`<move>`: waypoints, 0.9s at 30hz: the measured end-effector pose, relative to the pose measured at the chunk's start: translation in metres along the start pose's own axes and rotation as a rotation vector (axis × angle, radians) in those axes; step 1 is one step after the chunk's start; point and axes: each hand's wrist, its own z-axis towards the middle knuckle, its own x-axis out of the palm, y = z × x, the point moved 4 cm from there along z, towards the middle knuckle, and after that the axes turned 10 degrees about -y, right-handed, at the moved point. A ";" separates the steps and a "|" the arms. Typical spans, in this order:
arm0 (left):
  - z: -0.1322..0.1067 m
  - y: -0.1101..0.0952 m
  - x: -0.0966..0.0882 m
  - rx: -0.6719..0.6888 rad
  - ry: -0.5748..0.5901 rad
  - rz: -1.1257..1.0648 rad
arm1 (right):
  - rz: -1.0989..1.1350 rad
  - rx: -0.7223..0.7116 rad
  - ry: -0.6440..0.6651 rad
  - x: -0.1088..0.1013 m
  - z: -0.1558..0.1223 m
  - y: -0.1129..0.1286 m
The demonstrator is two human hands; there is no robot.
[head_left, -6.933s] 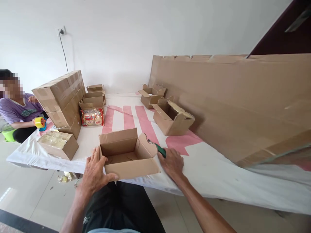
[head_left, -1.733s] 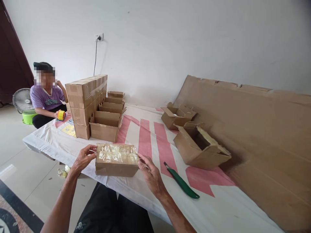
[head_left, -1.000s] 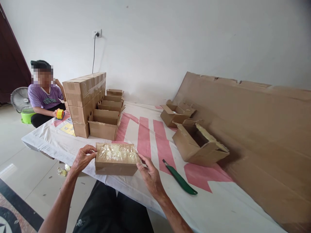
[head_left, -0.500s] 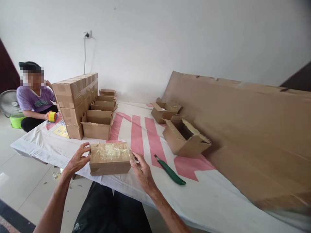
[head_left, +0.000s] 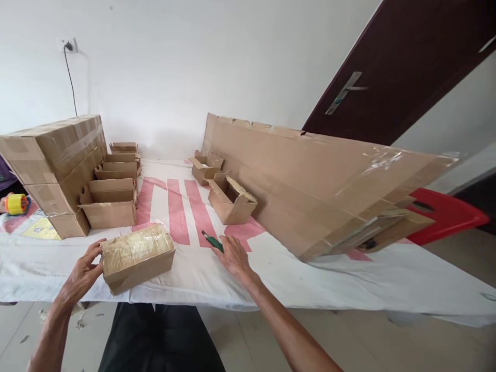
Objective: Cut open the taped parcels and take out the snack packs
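A small cardboard box (head_left: 135, 256), its top covered in wrinkled clear tape, lies near the front edge of the white and pink cloth (head_left: 294, 268). My left hand (head_left: 83, 271) grips the box's left end with curled fingers. My right hand (head_left: 232, 253) lies on a green-handled knife (head_left: 212, 241) to the right of the box. Its fingers cover the handle's near end, and I cannot tell if they have closed round it.
A stack of taped boxes (head_left: 54, 160) stands at the left with several open boxes (head_left: 110, 204) beside it. Two open boxes (head_left: 230, 199) sit mid-table. A long cardboard sheet (head_left: 310, 175) leans at right, with a red bin (head_left: 445, 214) behind. A yellow tape dispenser (head_left: 16, 203) is at far left.
My right hand has left the taped box and moved right onto the green knife. My view has swung right, so the other person is out of sight. My left hand stays on the box.
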 end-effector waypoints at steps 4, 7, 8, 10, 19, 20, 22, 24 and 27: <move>-0.008 -0.009 0.007 -0.012 -0.017 -0.004 | 0.019 0.080 0.036 0.002 -0.012 -0.028; -0.019 -0.017 0.012 -0.018 -0.019 0.003 | 0.120 0.111 0.026 0.002 -0.015 -0.031; -0.023 -0.019 0.013 -0.016 -0.019 0.007 | 0.161 0.124 0.028 0.002 -0.013 -0.029; -0.030 -0.023 0.015 -0.012 -0.020 0.022 | 0.265 0.142 0.050 0.001 -0.007 -0.020; -0.046 -0.035 0.019 -0.008 -0.050 0.035 | 0.857 -0.013 0.304 -0.072 -0.002 0.120; -0.046 -0.035 0.020 -0.008 -0.055 0.025 | 0.821 -0.086 0.340 -0.081 -0.004 0.136; -0.048 -0.034 0.022 -0.011 -0.064 0.004 | 0.758 -0.227 0.383 -0.093 -0.008 0.161; -0.051 -0.032 0.023 -0.013 -0.070 -0.013 | 0.721 -0.311 0.384 -0.099 -0.009 0.175; -0.055 -0.030 0.025 -0.010 -0.079 -0.031 | 0.707 -0.306 0.345 -0.099 -0.005 0.175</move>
